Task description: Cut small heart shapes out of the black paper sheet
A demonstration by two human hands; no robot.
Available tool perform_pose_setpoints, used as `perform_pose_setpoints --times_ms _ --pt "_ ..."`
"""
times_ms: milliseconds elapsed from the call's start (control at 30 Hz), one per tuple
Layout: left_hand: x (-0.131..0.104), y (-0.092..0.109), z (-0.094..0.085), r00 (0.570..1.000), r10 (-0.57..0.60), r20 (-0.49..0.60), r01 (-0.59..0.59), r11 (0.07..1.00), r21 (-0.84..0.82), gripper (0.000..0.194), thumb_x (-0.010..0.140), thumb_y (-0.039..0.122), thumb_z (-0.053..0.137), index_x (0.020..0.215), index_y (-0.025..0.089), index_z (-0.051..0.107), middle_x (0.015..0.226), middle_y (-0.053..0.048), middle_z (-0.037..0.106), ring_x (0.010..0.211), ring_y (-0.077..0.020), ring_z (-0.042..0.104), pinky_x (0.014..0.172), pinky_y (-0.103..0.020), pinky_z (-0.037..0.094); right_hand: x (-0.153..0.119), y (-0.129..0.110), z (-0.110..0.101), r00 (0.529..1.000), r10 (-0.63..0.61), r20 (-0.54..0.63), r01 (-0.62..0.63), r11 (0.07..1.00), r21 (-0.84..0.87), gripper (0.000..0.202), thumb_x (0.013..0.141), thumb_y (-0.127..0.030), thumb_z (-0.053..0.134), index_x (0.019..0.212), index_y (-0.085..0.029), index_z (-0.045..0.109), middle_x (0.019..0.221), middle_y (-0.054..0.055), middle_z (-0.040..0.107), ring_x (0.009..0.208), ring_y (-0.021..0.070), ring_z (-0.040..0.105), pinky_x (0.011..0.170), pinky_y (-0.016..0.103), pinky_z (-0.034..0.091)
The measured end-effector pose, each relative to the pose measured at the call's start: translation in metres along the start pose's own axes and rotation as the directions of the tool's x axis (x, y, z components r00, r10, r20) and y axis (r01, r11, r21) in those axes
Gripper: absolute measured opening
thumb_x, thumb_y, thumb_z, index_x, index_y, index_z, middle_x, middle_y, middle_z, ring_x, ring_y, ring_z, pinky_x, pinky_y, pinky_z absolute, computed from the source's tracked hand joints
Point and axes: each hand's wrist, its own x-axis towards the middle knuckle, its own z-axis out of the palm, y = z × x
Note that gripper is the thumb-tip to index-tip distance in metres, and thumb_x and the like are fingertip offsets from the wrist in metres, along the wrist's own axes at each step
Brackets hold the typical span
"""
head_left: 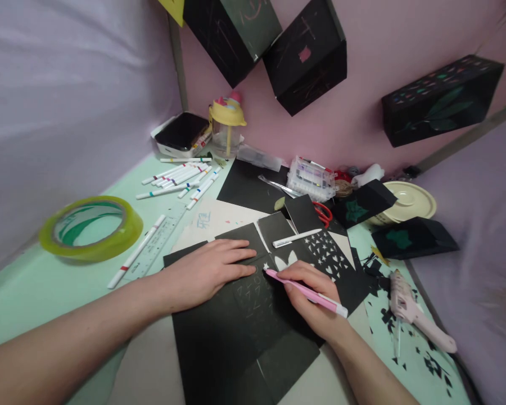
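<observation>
My left hand [211, 270] lies flat on a sheet of black card [211, 337], its fingers stretched out and holding nothing. Faint outlines of small shapes are drawn on the card beside its fingertips. In my right hand [312, 295] is a slim pink pen-shaped craft knife [306, 291] with a white end. Its tip rests by a small white star [265, 266] cut in the card; the blade is too small to make out. Beyond the fingers, a black piece with several cut stars, hearts and triangles [326, 253] lies near a white pen [297, 238].
A tape roll [90, 228], a ruler [164, 239] and several markers [177, 177] are on the left. Behind stand a phone [182, 130], a yellow-lidded cup [227, 126] and red-handled scissors [322, 214]. A glue gun [419, 312] sits right among black scraps. Black boxes [307, 56] hang above.
</observation>
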Motion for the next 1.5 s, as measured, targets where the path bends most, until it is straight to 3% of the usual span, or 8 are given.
perform_pose_setpoints --times_ms 300,433,567,700,867,1233,1500 --pt "0.001 0.000 0.000 1.000 0.007 -0.003 -0.007 1.000 0.012 0.042 0.095 0.010 0.038 0.130 0.025 0.056 0.143 -0.005 0.050 0.136 -0.0274 0.039 0.105 -0.047 0.040 0.003 0.000 -0.001 0.997 0.023 -0.079 -0.024 0.999 -0.022 0.016 0.082 -0.014 0.056 0.084 -0.021 0.070 0.073 0.002 0.065 0.066 0.0165 0.061 0.062 0.029 0.047" --pt "0.001 0.002 -0.002 1.000 0.011 -0.005 -0.011 1.000 0.023 0.039 0.096 0.013 0.039 0.128 0.024 0.058 0.141 -0.006 0.052 0.136 -0.0281 0.040 0.105 -0.047 0.040 0.001 0.002 0.001 0.974 0.162 -0.161 -0.162 0.987 0.009 0.015 0.084 -0.020 0.056 0.085 -0.023 0.071 0.072 0.001 0.067 0.062 0.0159 0.062 0.057 0.027 0.049" --pt "0.002 0.008 -0.005 1.000 0.000 -0.022 0.001 0.999 0.035 0.032 0.097 0.025 0.046 0.126 0.023 0.059 0.139 -0.007 0.054 0.135 -0.0282 0.041 0.108 -0.045 0.038 0.001 0.000 0.005 0.932 0.288 -0.220 -0.283 0.958 0.051 0.017 0.087 -0.028 0.057 0.087 -0.023 0.073 0.064 0.000 0.068 0.058 0.0165 0.064 0.053 0.026 0.050" --pt "0.003 0.015 -0.006 1.000 -0.016 -0.026 0.017 0.999 0.048 0.035 0.094 0.033 0.054 0.127 0.021 0.058 0.138 -0.009 0.053 0.135 -0.0315 0.040 0.109 -0.048 0.036 0.002 -0.006 0.009 0.938 0.260 -0.228 -0.265 0.964 0.008 0.012 0.080 -0.028 0.065 0.088 -0.022 0.072 0.074 0.003 0.072 0.063 0.0180 0.066 0.057 0.027 0.051" --pt "0.003 0.019 -0.006 1.000 -0.020 -0.020 0.022 0.996 0.086 0.037 0.092 0.035 0.055 0.125 0.018 0.059 0.138 -0.011 0.054 0.133 -0.0338 0.042 0.107 -0.051 0.038 -0.002 -0.002 0.011 0.933 0.264 -0.246 -0.286 0.957 -0.058 0.011 0.082 -0.029 0.062 0.078 -0.020 0.068 0.062 0.001 0.068 0.054 0.0162 0.061 0.052 0.026 0.046" --pt "0.002 0.018 -0.005 0.999 -0.023 -0.036 0.026 0.996 0.085 0.036 0.092 0.035 0.055 0.125 0.020 0.059 0.138 -0.011 0.053 0.134 -0.0329 0.042 0.107 -0.050 0.039 -0.001 0.001 0.014 0.942 0.263 -0.209 -0.270 0.963 -0.003 0.012 0.084 -0.030 0.064 0.083 -0.020 0.070 0.067 0.003 0.071 0.057 0.0170 0.066 0.056 0.027 0.051" --pt "0.001 0.019 -0.005 0.999 -0.038 0.013 0.036 0.992 0.123 0.038 0.093 0.037 0.053 0.127 0.020 0.057 0.142 -0.009 0.050 0.135 -0.0338 0.039 0.107 -0.051 0.038 -0.004 -0.001 0.013 0.944 0.285 -0.167 -0.281 0.959 0.049 0.013 0.083 -0.031 0.065 0.083 -0.019 0.071 0.069 0.004 0.072 0.056 0.0163 0.065 0.054 0.026 0.051"
